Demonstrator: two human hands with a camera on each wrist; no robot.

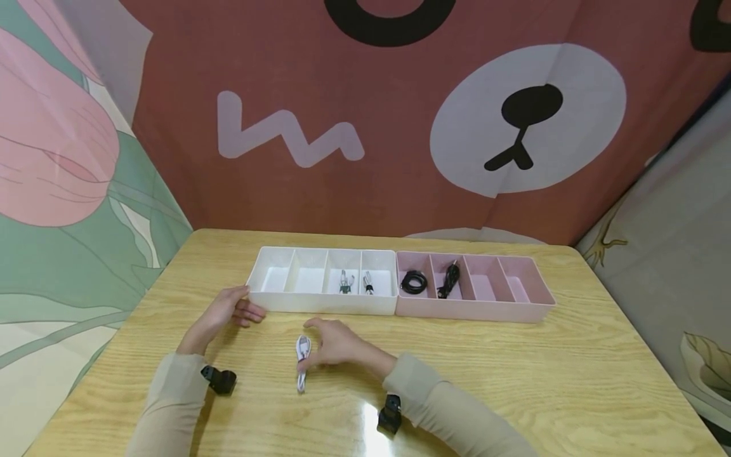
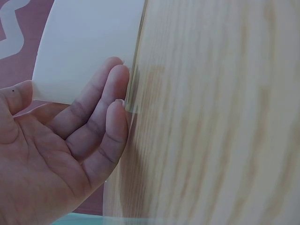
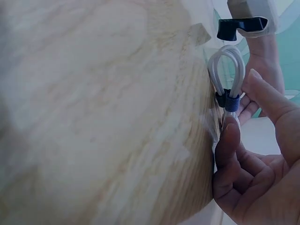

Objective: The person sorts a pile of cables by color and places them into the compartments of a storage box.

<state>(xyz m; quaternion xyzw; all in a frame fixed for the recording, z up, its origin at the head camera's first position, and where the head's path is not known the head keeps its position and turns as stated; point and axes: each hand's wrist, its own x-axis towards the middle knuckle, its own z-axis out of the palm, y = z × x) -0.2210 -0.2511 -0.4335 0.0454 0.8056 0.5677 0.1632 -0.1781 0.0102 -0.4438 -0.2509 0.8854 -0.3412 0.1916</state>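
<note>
A white cable (image 1: pixel 302 374), folded into a long bundle, lies on the wooden table in front of the boxes. My right hand (image 1: pixel 337 343) is around it, thumb and forefinger spread wide. In the right wrist view the cable's loop (image 3: pixel 227 63) stands out above a dark tie (image 3: pixel 228 100), and the right hand's fingertips (image 3: pixel 229 129) overlap the cable just below that tie. At the left front corner of a white divided box (image 1: pixel 320 303) is my left hand (image 1: pixel 228 308). Its loosely bent fingers (image 2: pixel 101 110) rest along the box's wall in the left wrist view, with the thumb at the edge.
Two small tied cables (image 1: pixel 345 282) sit in separate right-hand compartments of the white box. A pink divided box (image 1: pixel 474 309) adjoins it on the right, with a coiled black cable (image 1: pixel 414 281) and a bundled black cable (image 1: pixel 450 279) inside. A printed curtain (image 1: pixel 388 190) hangs behind the table.
</note>
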